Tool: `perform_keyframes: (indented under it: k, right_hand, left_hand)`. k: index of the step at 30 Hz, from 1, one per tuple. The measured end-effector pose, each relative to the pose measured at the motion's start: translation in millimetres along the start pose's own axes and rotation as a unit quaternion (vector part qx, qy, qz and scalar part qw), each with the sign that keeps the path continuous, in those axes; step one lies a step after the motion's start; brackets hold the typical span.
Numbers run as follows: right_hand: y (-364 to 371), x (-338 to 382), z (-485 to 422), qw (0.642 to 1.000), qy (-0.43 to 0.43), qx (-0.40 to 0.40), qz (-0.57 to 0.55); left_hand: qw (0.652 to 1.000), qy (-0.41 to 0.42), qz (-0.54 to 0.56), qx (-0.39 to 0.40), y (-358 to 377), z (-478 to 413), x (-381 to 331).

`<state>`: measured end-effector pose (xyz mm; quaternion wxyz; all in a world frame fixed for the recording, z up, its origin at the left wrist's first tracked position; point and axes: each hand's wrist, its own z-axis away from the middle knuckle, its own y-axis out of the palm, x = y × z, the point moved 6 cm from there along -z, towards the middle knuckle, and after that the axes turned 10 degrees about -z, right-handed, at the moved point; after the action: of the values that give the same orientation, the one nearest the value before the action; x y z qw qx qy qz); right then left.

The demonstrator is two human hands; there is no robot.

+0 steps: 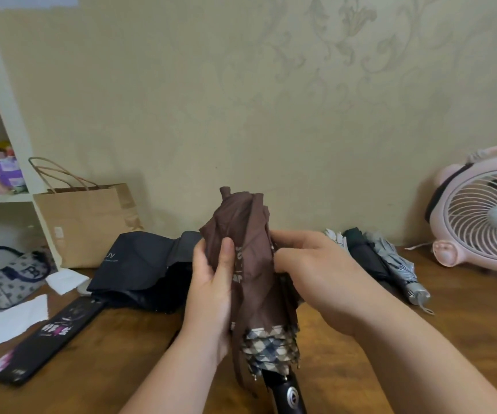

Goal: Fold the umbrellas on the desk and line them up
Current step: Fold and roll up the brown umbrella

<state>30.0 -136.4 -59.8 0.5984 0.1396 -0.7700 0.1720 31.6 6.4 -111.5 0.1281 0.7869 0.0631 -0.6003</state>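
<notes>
A brown umbrella [248,258] with a plaid hem and a black handle stands upright above the wooden desk [390,348], its canopy gathered loosely. My left hand [211,282] grips its left side, thumb laid across the cloth. My right hand [307,264] pinches the folds on its right side. Behind my left hand a black umbrella [142,264] lies partly collapsed on the desk. At the right rear lie a dark folded umbrella [366,258] and a grey patterned one [399,270] side by side.
A long black box [47,333] and white tissues [11,321] lie at the desk's left. A brown paper bag [89,222] leans on the wall beside a white shelf [8,115]. A pink fan [486,216] stands at the right. A patterned handbag [8,279] sits far left.
</notes>
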Motion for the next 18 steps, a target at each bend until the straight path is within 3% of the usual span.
perform_keyframes:
  k: [9,13,16,18]
  right_hand:
    - [-12.8,-23.8,-8.4,0.992,0.04,-0.095,0.069]
    - [-12.8,-30.6,-7.8,0.988,0.06,-0.093,0.112]
    - [-6.4,-33.4,-9.3,0.981,0.059,-0.076,0.168]
    - [-4.3,-38.0,-10.5,0.982,0.074,-0.06,0.162]
  left_hand:
    - [0.993,-0.107,-0.041,0.036,9.1,-2.3,26.8]
    - [0.972,-0.196,0.091,0.091,23.5,0.6,37.9]
    - [0.974,-0.202,0.064,0.082,24.9,-3.9,44.4]
    - [0.958,-0.246,0.104,0.104,27.4,-2.4,51.4]
